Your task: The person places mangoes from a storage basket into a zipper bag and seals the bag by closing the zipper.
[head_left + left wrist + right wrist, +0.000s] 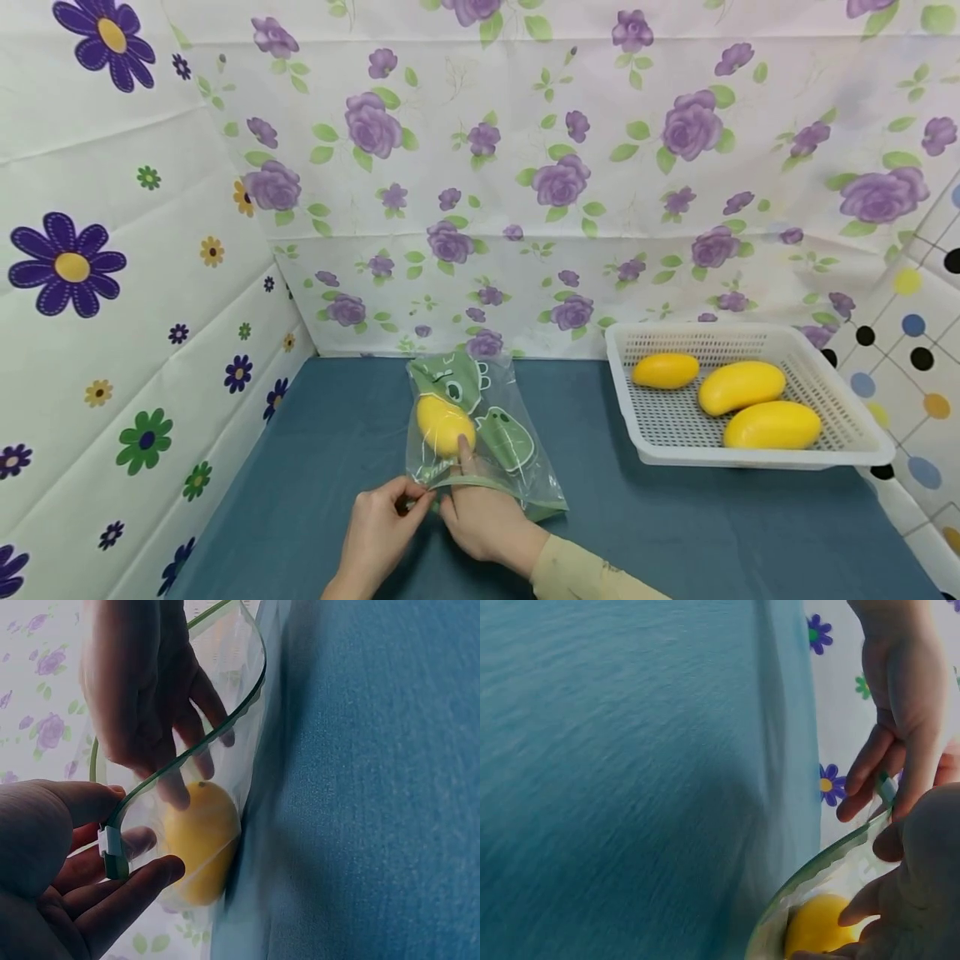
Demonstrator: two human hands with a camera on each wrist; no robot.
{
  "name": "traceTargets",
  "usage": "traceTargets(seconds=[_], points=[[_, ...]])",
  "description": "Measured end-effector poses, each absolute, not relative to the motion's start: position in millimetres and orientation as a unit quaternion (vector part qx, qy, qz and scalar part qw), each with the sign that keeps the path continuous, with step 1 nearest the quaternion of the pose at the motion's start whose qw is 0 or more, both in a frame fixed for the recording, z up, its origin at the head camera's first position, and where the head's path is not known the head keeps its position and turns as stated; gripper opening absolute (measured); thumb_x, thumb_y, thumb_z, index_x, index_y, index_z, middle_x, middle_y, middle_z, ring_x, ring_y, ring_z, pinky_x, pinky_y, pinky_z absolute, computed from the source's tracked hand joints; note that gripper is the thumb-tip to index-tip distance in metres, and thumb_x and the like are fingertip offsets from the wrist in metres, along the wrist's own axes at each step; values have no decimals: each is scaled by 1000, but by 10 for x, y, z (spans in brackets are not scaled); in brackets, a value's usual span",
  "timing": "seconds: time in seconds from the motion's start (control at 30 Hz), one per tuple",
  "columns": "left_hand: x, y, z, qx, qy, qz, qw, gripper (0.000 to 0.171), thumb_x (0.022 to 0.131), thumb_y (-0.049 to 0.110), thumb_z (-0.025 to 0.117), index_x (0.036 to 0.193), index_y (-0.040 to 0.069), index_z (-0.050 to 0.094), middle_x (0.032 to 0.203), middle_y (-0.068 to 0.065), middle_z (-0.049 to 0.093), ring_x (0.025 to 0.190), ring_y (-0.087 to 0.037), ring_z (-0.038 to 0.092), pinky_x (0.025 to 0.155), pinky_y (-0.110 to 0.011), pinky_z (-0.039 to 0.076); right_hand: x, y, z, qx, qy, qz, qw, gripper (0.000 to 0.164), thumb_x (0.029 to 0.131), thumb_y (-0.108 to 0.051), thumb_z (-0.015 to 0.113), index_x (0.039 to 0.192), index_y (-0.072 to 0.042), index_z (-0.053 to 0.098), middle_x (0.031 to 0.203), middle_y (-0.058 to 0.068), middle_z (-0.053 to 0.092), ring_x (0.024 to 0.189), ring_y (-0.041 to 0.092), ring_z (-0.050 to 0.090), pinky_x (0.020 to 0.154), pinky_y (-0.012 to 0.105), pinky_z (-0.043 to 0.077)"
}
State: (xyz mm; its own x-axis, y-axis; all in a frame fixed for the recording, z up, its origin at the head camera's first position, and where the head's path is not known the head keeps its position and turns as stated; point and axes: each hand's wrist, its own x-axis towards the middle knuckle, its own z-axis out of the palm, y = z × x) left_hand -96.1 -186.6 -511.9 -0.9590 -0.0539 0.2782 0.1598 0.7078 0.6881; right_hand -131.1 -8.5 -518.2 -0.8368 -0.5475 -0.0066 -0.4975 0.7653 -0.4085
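Note:
A clear zip bag (506,392) with green printed shapes lies on the table, its mouth toward me. Inside it is a yellow mango (442,421), also seen through the plastic in the left wrist view. My left hand (377,525) pinches the left corner of the bag's green-edged mouth, beside the white slider (109,841). My right hand (487,518) reaches through the mouth, fingers extended and slightly spread, one fingertip right at the mango's near side. In the right wrist view the mango (816,926) sits just beyond those fingers.
A white slotted basket (637,446) stands on the right of the blue tabletop (285,500) and holds 3 more mangoes (772,425). Floral sheets (465,192) rise behind the table and along its left side; a dotted one (911,367) borders the right.

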Motion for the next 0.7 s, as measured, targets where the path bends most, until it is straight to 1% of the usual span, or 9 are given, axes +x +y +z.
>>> traceTargets(seconds=[0.03,0.1,0.2,0.33,0.4,0.5,0.53,0.63,0.7], points=[[-963,-1872,-5118,-29,-913,-382,140,18,91,11,88,82,24,78,76,13,73,55,2,55,51,-24,47,-1314,-99,-5174,-277,937,-204,64,59,116,-33,45,159,8,42,174,30,13,155,38,36,115,45,45],[-965,-1882,-5120,-29,-912,-385,138,18,91,11,88,83,24,78,77,13,73,56,2,56,52,-24,48,-1295,-117,-5169,-275,939,-199,52,57,116,-29,46,158,9,42,172,32,17,155,39,36,115,45,45],[-965,-1898,-5123,-26,-910,-390,135,17,92,11,87,84,24,78,77,13,74,57,2,57,54,-24,49,-1242,-139,-5171,-264,946,-184,36,58,114,-27,50,158,10,42,169,32,26,151,42,41,105,45,54],[-960,-1884,-5145,-22,-909,-392,136,17,91,11,87,84,24,78,78,13,74,57,1,58,54,-24,50,-1208,-140,-5222,-260,953,-157,-11,52,113,-27,54,153,6,51,159,26,48,139,42,55,86,43,62],[-957,-1877,-5153,-21,-910,-392,137,18,91,11,87,83,24,78,77,14,73,57,1,57,54,-24,49,-1227,-148,-5245,-262,953,-146,-33,46,113,-26,55,149,2,58,152,22,56,133,40,59,86,42,62],[-950,-1865,-5161,-21,-909,-393,137,18,92,11,87,83,24,78,75,15,72,55,0,56,53,-24,49,-1308,-177,-5286,-276,950,-130,-58,43,114,-26,52,148,0,60,147,20,60,132,39,60,101,44,56],[-948,-1862,-5163,-21,-909,-393,138,18,92,11,87,83,24,77,75,15,71,55,0,55,53,-23,48,-1350,-194,-5301,-281,950,-126,-56,45,115,-26,49,151,0,57,150,20,59,136,39,57,109,46,51],[-946,-1851,-5169,-21,-908,-394,142,19,92,13,88,82,25,77,74,16,71,54,1,54,53,-23,48,-1511,-256,-5379,-274,952,-131,-30,53,117,-29,44,161,0,43,161,19,49,150,42,44,120,49,40],[-946,-1844,-5177,-24,-906,-396,147,19,92,13,88,82,25,77,74,16,71,54,2,54,52,-23,48,-1614,-287,-5408,-250,957,-147,10,58,117,-31,43,167,-4,33,170,15,37,156,43,32,121,51,38]])
